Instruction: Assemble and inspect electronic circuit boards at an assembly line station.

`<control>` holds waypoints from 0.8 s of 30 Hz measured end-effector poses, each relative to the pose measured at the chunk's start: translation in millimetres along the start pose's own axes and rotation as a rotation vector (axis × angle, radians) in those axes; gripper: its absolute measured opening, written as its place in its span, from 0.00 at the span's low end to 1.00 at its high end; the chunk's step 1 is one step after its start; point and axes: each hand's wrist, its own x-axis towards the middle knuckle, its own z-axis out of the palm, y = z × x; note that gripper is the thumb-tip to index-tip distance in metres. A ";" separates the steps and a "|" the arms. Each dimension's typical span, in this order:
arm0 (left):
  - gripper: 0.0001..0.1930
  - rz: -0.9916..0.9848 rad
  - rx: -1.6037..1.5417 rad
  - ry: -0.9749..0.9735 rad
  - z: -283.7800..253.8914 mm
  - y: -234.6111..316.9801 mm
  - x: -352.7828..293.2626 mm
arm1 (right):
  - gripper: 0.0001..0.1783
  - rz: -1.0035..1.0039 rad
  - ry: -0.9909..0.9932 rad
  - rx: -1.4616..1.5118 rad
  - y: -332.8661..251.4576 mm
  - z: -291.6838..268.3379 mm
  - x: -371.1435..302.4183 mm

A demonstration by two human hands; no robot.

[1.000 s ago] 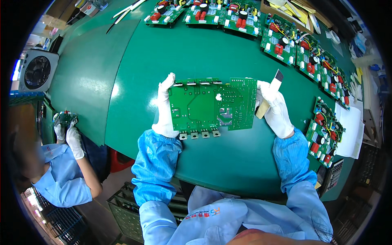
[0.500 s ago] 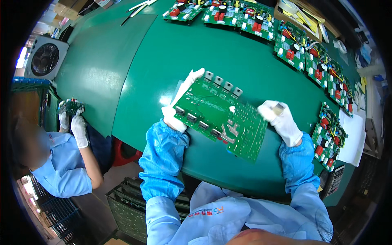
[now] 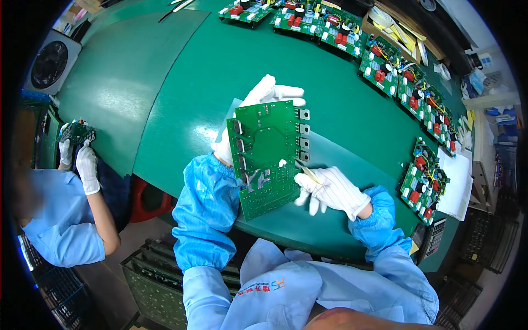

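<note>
A green circuit board (image 3: pixel 267 143) is held up over the bench, tilted, with its solder side toward me. Metal-tabbed components (image 3: pixel 304 129) stick out along its right edge, and several dark ones line its left edge. My left hand (image 3: pixel 261 92), in a white glove, grips the board from behind; its fingers show past the top edge, and the rest is partly hidden. Beside the board's lower right edge is my gloved right hand (image 3: pixel 336 190), with the fingers pinched on a thin, pale, pointed thing (image 3: pixel 312 175) whose kind I cannot make out.
Finished-looking circuit boards (image 3: pixel 341 37) with red and black parts line the far and right sides of the green bench (image 3: pixel 181 104). One more board (image 3: pixel 422 179) lies right, near white paper (image 3: pixel 455 179) and a calculator (image 3: pixel 433 240). At left, a co-worker (image 3: pixel 66 214) handles another board.
The board has turned so its metal-tabbed edge now points right, and it sits more upright. My right hand has moved left and down to the board's edge. The whole view has shifted slightly.
</note>
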 end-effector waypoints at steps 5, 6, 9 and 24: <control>0.32 -0.059 -0.117 -0.043 17.0 -0.7 -7.1 | 0.16 0.070 0.319 -0.271 -11.3 -22.2 -18.8; 0.30 -0.055 -0.122 -0.025 14.0 -1.2 -5.6 | 0.18 0.021 0.364 -0.165 -19.6 -31.7 -21.3; 0.28 -0.003 -0.123 0.000 8.1 -5.4 -3.3 | 0.26 -0.297 0.590 -0.140 -26.9 -51.2 -9.5; 0.27 -0.017 -0.168 0.124 6.5 -7.1 -11.7 | 0.19 -0.748 0.748 -0.798 -36.4 -77.5 45.3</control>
